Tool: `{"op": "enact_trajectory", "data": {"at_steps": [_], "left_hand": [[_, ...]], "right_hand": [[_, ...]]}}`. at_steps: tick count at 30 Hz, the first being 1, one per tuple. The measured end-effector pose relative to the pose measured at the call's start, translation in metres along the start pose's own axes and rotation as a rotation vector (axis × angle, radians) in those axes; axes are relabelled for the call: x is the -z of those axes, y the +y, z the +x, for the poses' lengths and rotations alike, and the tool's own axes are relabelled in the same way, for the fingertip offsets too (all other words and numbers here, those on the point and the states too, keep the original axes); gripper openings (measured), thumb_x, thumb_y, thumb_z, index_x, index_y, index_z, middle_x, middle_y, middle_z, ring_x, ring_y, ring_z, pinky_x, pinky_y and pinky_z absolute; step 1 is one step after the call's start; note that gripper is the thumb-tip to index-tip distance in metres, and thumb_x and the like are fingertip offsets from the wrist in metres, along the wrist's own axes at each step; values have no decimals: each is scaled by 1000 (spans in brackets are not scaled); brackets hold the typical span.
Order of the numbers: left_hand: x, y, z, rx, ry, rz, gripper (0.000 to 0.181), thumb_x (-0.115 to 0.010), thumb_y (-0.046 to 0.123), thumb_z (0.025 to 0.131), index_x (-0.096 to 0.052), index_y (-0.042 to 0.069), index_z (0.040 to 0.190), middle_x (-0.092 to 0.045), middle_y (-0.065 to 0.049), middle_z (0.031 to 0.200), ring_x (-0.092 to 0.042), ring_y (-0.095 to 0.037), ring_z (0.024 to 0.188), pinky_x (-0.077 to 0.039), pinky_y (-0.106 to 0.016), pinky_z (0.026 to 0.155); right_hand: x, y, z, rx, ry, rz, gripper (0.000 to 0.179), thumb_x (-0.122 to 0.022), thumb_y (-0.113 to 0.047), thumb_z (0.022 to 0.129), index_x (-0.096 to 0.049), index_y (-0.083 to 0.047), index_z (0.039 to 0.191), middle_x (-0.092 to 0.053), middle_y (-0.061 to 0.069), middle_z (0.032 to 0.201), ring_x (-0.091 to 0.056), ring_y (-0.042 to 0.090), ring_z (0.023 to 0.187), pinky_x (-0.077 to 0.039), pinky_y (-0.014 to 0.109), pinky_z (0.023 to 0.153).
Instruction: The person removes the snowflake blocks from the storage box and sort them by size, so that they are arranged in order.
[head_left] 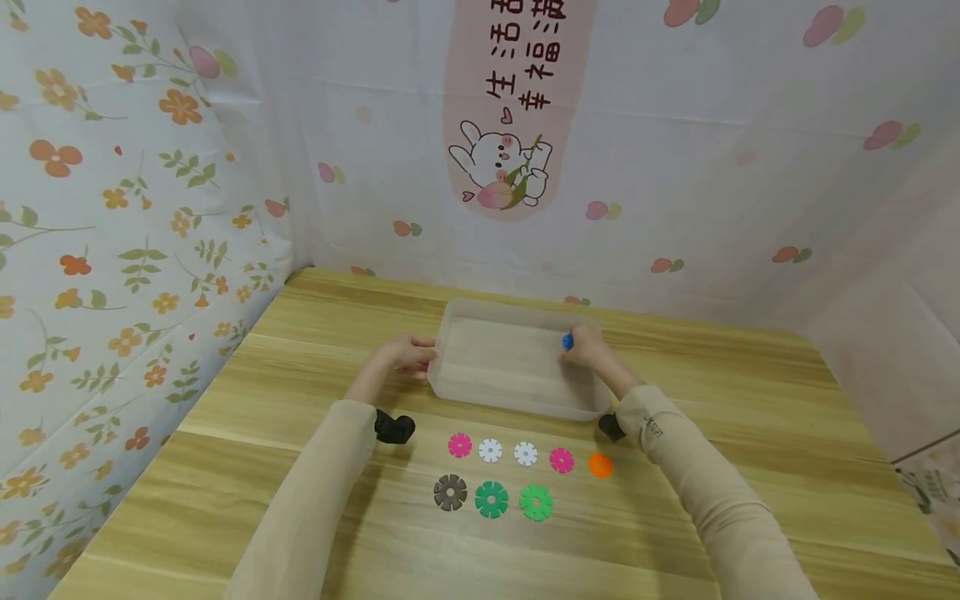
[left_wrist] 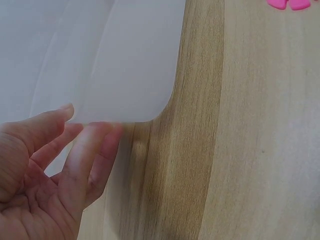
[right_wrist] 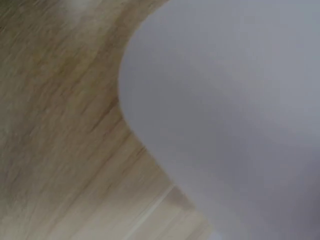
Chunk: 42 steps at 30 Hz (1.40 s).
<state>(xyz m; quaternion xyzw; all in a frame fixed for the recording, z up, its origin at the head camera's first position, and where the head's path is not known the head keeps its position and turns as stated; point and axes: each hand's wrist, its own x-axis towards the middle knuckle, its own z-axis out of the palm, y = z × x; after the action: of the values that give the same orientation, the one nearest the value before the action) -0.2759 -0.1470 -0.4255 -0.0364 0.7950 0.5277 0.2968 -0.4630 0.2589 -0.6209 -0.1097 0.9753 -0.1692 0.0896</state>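
A translucent white plastic box [head_left: 517,405] stands toward the back of the table. At its left end my left hand [head_left: 408,357] holds the rim; in the left wrist view the thumb lies along the edge and the fingers are bent beneath it. My right hand [head_left: 588,347] is over the right end of the box and pinches a small blue notched disc [head_left: 567,341], which is partly hidden by the fingers. The right wrist view has only a blurred corner of the box [right_wrist: 210,100]; the right hand does not show there.
In front of the box lie two rows of flat notched discs. The back row has pink [head_left: 460,445], white [head_left: 491,451] and orange [head_left: 600,465] ones. Nearer are a dark brown [head_left: 450,492], a dark green [head_left: 491,499] and a light green disc [head_left: 536,502]. Patterned cloth [head_left: 360,150] hangs behind.
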Motion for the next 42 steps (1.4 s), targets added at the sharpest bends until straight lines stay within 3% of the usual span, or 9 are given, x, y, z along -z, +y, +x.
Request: {"op": "enact_trajectory", "data": {"at_steps": [4,6,9,15,22,25,30,32,42], "left_hand": [[9,-17,28,-23,-37,-27,44,-58,21,90,-49,12,133,-64,-15,104,-64,-16,79,-57,-27,66],[11,-17,31,-11,-33,-20,44,-59,21,90,-49,13,133,-63,-16,107,-64,-18,83,-57,-28,69],[2,3,5,27,8,-1,44,-52,17,94,-43,8,136,-59,-19,114,-61,-14,79,-55,-22,65],[-5,19,-19,57,28,-7,45,-46,13,96,-36,3,139,-57,-18,113,-56,-8,72,-52,-15,58],[-8,19,-20,47,35,-7,44,-45,13,96,-37,3,139,-59,-12,99,-54,-6,63,-50,-15,53],[-9,18,-20,45,37,-2,44,-45,13,96,-38,3,138,-59,-13,100,-55,-6,64,-50,-14,54],[-10,18,-18,38,35,6,44,-45,12,96,-38,3,138,-59,-14,104,-54,-6,66,-51,-14,55],[-10,18,-17,40,35,6,44,-45,12,96,-39,3,138,-59,-13,101,-54,-6,64,-50,-14,54],[-8,16,-16,45,43,1,45,-46,12,96,-37,2,138,-58,-13,100,-55,-7,65,-50,-14,54]], "right_hand": [[-27,42,37,26,-12,40,98,-76,-63,54,-48,-1,124,-55,19,120,-52,36,108,-48,46,88],[0,5,5,50,-14,48,87,-79,-51,61,-49,2,123,-56,22,119,-54,36,107,-49,43,86],[48,-56,-51,36,-95,98,71,-77,-29,73,-45,5,127,-54,24,122,-53,34,110,-48,39,90],[68,-79,-72,71,-72,103,68,-79,-40,67,-54,4,112,-58,18,105,-57,29,94,-51,31,75],[126,-156,-132,-101,-201,153,55,-76,-13,75,-51,11,117,-49,27,123,-47,39,116,-41,46,99],[116,-137,-121,-53,-161,175,53,-80,-19,70,-57,7,109,-55,23,113,-52,34,105,-47,41,91],[61,-56,-55,6,-81,212,45,-84,-24,63,-64,-3,97,-61,12,93,-57,22,83,-50,30,69],[50,-41,-42,-11,-64,241,38,-84,-21,64,-65,-6,93,-61,9,88,-57,20,79,-51,28,67],[94,-89,-94,31,-165,486,37,-79,-12,69,-64,0,102,-61,14,96,-56,23,88,-53,30,69]]}}
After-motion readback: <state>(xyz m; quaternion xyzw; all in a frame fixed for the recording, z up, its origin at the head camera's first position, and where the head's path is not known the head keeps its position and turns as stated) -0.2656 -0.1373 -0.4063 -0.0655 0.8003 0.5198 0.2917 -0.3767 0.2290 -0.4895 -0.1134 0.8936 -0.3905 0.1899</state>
